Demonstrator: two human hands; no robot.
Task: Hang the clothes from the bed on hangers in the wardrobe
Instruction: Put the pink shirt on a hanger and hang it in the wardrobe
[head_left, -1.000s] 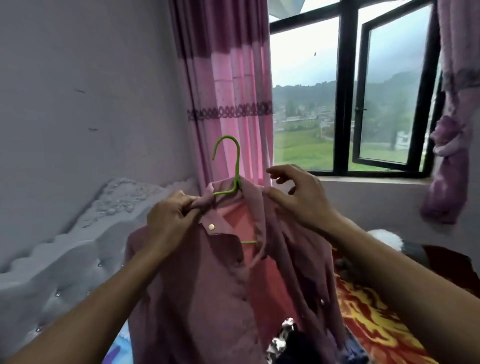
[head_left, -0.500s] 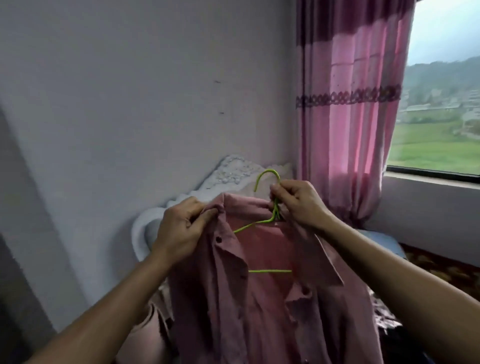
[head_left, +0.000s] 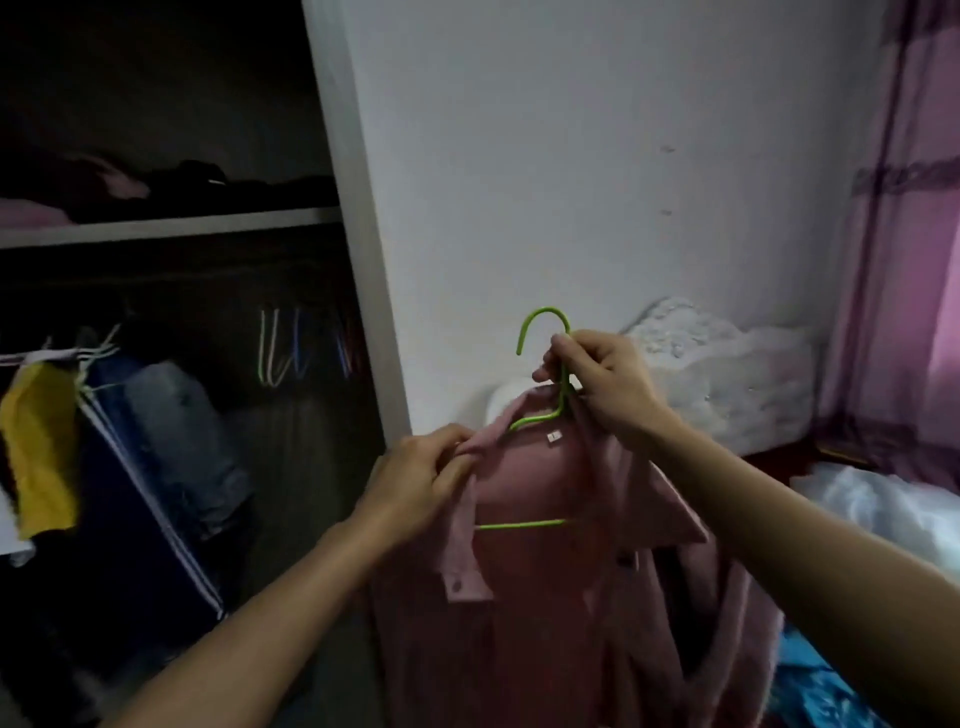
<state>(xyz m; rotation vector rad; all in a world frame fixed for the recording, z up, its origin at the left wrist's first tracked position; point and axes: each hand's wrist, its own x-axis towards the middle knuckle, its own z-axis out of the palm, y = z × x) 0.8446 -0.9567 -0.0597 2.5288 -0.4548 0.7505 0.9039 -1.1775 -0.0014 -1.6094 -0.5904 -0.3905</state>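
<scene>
Our right hand (head_left: 608, 384) pinches the neck of the green hanger (head_left: 545, 310); our left hand (head_left: 415, 478), lower left, grips the collar of the pink shirt (head_left: 535, 597). Between them sits a white neck label (head_left: 554, 435), its writing unreadable.

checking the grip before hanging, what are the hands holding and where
The right hand pinches the green hanger by its neck, below the hook. The left hand grips the pink shirt at its collar.

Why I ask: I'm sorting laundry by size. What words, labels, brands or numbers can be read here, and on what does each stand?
White tag inside the collar of the pink shirt, just under the green hanger: too small and blurred to read.
Nothing else in view carries readable words, numbers or signs.
</scene>
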